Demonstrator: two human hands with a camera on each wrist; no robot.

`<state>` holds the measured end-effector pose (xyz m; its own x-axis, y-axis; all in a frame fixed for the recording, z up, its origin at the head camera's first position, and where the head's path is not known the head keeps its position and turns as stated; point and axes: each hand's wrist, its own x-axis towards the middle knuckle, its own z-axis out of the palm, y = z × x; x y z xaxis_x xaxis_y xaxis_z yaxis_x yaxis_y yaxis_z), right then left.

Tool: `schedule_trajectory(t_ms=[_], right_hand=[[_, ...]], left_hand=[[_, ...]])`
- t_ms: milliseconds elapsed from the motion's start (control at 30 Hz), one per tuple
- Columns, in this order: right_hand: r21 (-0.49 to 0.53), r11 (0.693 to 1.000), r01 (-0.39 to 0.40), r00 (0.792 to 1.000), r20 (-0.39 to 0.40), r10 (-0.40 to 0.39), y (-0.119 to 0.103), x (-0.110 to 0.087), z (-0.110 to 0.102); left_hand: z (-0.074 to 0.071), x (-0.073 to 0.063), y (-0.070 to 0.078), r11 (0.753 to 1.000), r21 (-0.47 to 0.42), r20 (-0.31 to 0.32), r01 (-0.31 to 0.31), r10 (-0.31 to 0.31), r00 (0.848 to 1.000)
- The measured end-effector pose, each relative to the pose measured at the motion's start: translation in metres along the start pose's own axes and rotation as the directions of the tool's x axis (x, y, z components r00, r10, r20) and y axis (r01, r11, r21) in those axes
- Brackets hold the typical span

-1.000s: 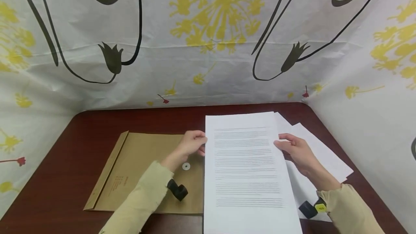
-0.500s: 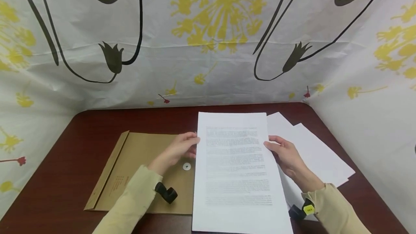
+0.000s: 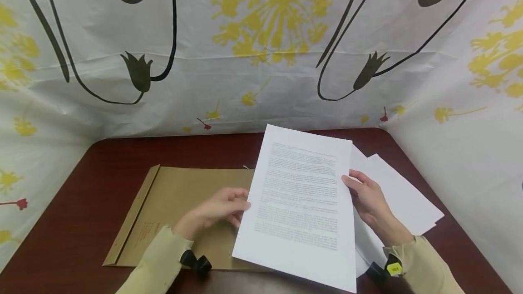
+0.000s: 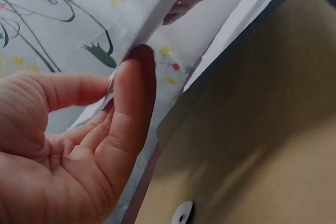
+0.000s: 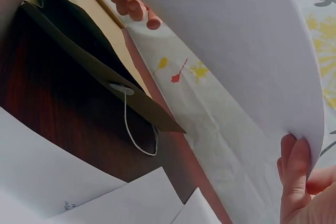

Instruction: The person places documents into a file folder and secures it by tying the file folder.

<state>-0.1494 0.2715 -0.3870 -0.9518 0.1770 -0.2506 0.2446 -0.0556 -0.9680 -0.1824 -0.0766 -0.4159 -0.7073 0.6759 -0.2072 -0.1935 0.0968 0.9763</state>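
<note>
Left hand (image 3: 224,205) and right hand (image 3: 369,198) are both pinching some printed paper (image 3: 297,210), kinda tilted, partly over a brown envelope (image 3: 180,194).

Illegibly small print (image 3: 300,196) on the paper (image 3: 301,205), part of the brown envelope (image 3: 196,185) probably behind it.

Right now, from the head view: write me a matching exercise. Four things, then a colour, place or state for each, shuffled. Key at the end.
1. Printed paper
2. Envelope
3. Loose sheets
4. Backdrop

A. White with yellow flowers
B. Lying on the right side of the table
C. Held up between left hand and right hand
D. Brown

Pairs: 1-C, 2-D, 3-B, 4-A
</note>
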Motion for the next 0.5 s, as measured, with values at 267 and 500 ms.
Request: schedule_trajectory(t_ms=[267, 500], right_hand=[[-0.049, 0.999, 0.001, 1.0, 0.029, 0.001, 0.007, -0.004, -0.003], [-0.089, 0.996, 0.029, 0.995, 0.094, -0.02, 0.012, -0.013, -0.008]], left_hand=[[0.006, -0.005, 0.0, 0.993, 0.113, -0.104, -0.018, 0.03, 0.994], [-0.001, -0.002, -0.003, 0.986, 0.164, -0.175, -0.016, 0.045, 0.984]])
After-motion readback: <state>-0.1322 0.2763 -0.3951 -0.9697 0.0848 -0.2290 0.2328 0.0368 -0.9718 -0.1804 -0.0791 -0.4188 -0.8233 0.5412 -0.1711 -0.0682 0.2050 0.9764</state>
